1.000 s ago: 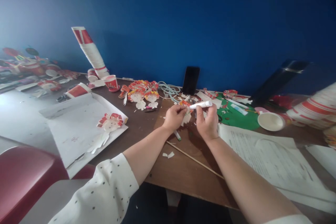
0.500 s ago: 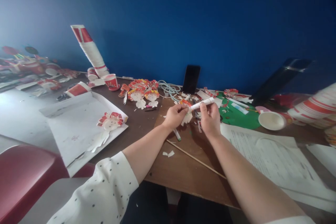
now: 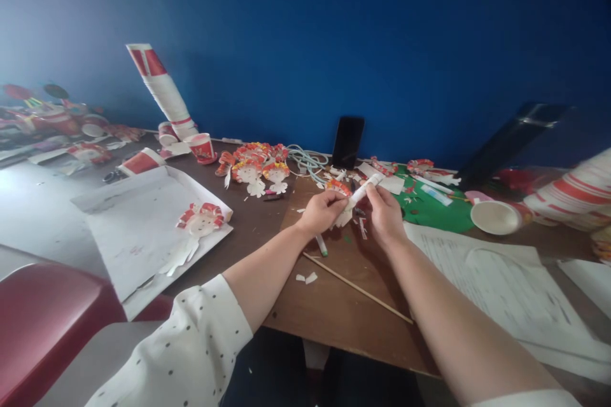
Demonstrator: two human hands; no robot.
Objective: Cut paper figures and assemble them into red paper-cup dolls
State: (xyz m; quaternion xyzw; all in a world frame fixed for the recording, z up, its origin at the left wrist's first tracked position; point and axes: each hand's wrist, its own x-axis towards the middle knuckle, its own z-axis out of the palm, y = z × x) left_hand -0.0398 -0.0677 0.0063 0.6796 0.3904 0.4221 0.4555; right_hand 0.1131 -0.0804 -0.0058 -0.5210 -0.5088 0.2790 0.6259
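Over the brown board, both my hands grip a slim white tube (image 3: 365,189); whether it is a marker or rolled paper I cannot tell. The thumb and fingers of my left hand (image 3: 322,211) are closed at its lower left end. At the upper right end, my right hand (image 3: 386,215) pinches it. Just behind my fingers lies a paper-cup doll (image 3: 338,187) with a curled red and orange fringe, partly covered. A white stick with a green tip (image 3: 322,245) pokes out below my left hand.
A wooden stick (image 3: 358,289) crosses the board, with paper scraps (image 3: 306,278) near it. A phone (image 3: 348,142) leans against the blue wall. Several paper dolls (image 3: 258,168) lie back left; another rests on a white sheet (image 3: 128,229). Green paper (image 3: 436,213) and paper cups (image 3: 496,218) are right.
The white tube has tilted more steeply, and its upper right end has shifted left. My right hand has moved slightly with it, while the left hand stays nearly in place.
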